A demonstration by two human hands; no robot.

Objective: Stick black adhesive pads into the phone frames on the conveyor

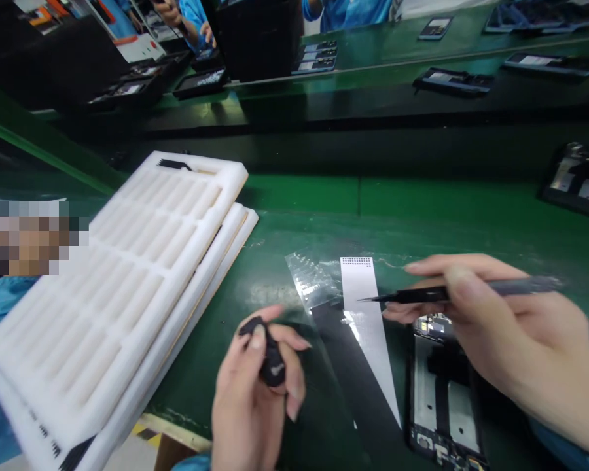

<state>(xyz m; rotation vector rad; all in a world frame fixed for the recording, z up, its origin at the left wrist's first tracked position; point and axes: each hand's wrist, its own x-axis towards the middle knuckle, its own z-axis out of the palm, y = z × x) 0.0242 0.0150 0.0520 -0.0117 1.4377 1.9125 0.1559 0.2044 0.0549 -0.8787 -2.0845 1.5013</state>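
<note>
My left hand (258,392) is closed around a small black part (269,356), its thumb pressed on top; the part's exact kind does not show. In my right hand (510,340) is a pair of dark tweezers (436,294), tips pointing left over a white strip (366,288) with rows of small black dots at its far end. Beside that strip lies a black strip (356,379) with clear film (314,281) at its top. Below my right hand rests an opened phone body (425,392), partly covered by the hand.
Stacked white foam trays (122,261) with slots lean at the left. More opened phones (576,180) lie at the right and on the raised shelf (373,59). A black box (258,39) stands at the back. Co-workers in blue sleeves (356,13) are beyond the shelf and at the left.
</note>
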